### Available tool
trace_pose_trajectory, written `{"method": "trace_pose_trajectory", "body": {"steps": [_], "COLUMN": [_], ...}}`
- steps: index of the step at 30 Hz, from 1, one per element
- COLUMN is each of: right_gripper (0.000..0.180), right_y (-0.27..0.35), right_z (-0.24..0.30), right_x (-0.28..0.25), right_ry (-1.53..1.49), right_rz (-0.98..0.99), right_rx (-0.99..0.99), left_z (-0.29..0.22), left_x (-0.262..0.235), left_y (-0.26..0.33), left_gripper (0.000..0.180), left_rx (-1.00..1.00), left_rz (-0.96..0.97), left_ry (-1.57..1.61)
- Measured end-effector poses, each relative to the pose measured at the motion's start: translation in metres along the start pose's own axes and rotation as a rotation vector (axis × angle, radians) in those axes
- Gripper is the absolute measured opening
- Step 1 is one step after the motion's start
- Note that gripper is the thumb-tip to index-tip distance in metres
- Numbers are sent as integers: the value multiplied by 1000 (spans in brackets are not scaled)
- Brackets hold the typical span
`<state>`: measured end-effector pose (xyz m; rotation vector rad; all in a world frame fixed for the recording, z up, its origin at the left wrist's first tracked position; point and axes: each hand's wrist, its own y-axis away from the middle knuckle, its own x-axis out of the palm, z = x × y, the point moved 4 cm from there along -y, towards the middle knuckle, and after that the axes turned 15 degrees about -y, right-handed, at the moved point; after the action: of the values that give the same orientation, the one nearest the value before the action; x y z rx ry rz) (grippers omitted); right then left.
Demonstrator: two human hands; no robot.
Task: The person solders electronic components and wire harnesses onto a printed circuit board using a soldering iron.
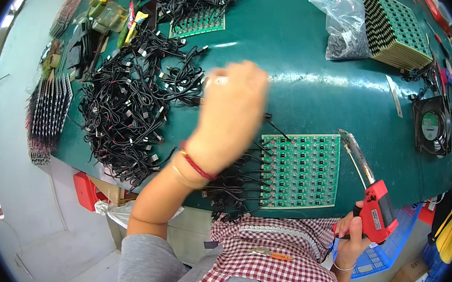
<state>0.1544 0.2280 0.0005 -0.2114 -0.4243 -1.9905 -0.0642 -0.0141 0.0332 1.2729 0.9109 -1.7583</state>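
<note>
My right hand (pixel 352 233) grips the handle of a red and black soldering gun (pixel 376 212). Its long metal tip points up and away, beside the right edge of a green circuit board panel (pixel 302 173). Black cables are joined along that panel's left side, and their bundled lengths (pixel 226 195) lie at the table's near edge. Over the table's middle, my left hand (pixel 235 101) is blurred by motion. Its fingers look curled in, with a small pale spot by them; what they hold is unclear. Just left of it spreads a large heap of black cables (pixel 126 104) with metal plugs.
Another panel (pixel 199 23) with cables lies at the back. Back right are a clear plastic bag (pixel 343 24) and a stack of boards (pixel 397 32). A small black fan (pixel 431 125) stands at the right edge. A blue crate (pixel 383 259) is below the table.
</note>
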Motion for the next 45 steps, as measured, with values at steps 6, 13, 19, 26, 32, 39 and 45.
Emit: {"method": "trace_pose_trajectory", "body": {"steps": [6, 13, 19, 26, 32, 39, 45], "right_gripper": [31, 30, 29, 28, 27, 28, 34], "right_y": [-5, -11, -10, -10, -8, -5, -7], "right_z": [6, 10, 15, 17, 19, 24, 31], "right_x": [2, 1, 5, 7, 14, 8, 32], "right_ry": [-30, -72, -84, -96, -118, -139, -250], "right_rz": [7, -35, -30, -41, -29, -73, -36], "right_rx": [-24, -40, -49, -45, -65, -57, -6], "left_z": [95, 75, 83, 50, 38, 85, 51], "left_x": [45, 10, 59, -13, 12, -5, -29], "left_y": [33, 56, 102, 77, 41, 33, 31], "left_gripper": [18, 18, 16, 34, 19, 11, 16], "left_rx": [-171, -615, -829, -47, -8, -464, -270], "left_rz": [-37, -294, -157, -352, -6, -298, -168], "left_ry": [-11, 1716, 1399, 396, 286, 761, 684]}}
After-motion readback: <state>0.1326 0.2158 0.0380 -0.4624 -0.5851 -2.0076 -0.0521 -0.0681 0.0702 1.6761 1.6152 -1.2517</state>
